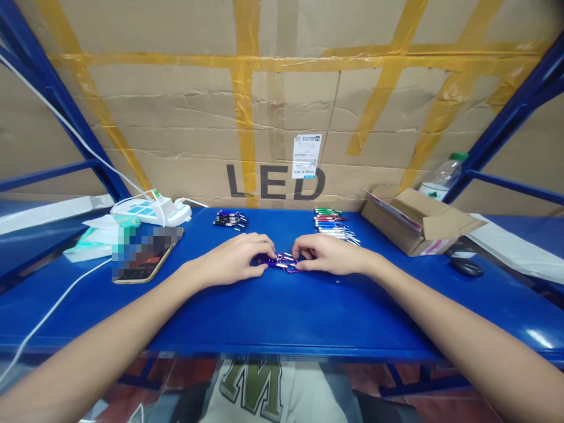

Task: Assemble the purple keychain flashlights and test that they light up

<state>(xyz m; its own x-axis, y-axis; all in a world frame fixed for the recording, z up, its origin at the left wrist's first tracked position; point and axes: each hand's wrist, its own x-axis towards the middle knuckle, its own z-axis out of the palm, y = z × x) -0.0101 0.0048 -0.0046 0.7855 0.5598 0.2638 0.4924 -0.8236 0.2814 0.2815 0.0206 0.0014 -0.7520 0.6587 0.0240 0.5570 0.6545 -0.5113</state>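
Observation:
Purple pen-like items with carabiner clips (277, 262) lie at the middle of the blue table (282, 317). My left hand (238, 258) has its fingers closed round their left end. On the clip end, my right hand (324, 254) pinches a pink-purple clip between thumb and fingers. Behind my left hand is a small group of blue and black items (231, 220) of the same kind. Behind my right hand, green, red, blue and white ones (330, 223) lie in a stack of rows, their clips pointing right.
A phone (152, 258), tissue pack (92, 238) and white power strip (154, 210) with cables are at the left. At the right are an open cardboard box (418, 220), a black mouse (466, 267) and a bottle (445, 176). A large carton (189, 129) stands behind.

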